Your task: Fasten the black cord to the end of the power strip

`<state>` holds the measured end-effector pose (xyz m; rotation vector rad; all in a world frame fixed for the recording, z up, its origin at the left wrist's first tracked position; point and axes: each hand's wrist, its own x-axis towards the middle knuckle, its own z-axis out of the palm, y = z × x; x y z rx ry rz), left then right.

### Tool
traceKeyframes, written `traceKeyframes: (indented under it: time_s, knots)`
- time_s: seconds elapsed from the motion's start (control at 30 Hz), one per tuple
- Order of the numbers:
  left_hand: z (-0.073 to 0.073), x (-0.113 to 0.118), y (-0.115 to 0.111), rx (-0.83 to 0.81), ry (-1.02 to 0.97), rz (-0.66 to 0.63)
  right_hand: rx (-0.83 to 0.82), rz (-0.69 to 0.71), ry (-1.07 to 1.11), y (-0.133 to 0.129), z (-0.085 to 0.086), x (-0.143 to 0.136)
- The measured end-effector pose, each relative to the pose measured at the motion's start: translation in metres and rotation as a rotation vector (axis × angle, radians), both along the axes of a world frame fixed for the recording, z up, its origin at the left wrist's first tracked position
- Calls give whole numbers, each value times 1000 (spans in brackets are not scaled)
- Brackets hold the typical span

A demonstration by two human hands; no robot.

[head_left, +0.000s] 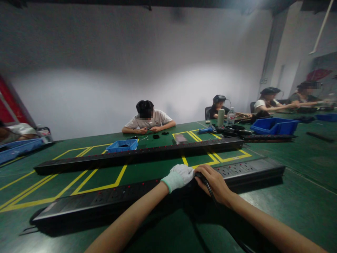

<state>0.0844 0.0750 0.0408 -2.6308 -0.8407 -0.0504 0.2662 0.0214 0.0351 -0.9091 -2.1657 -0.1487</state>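
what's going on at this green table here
Someone is working at the nearer long black power strip. Their right hand holds a black corded plug at it; whether it's inserted is hidden. The white-gloved left hand is right beside it. A second strip lies beyond, and a person in a light shirt sits across the table.
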Motion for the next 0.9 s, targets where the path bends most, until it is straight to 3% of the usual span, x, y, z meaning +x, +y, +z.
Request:
traceKeyframes:
  time_s: [0.9]
  knots:
    - [3,1,0,-129,-91,82,4,2,14,0,0,0]
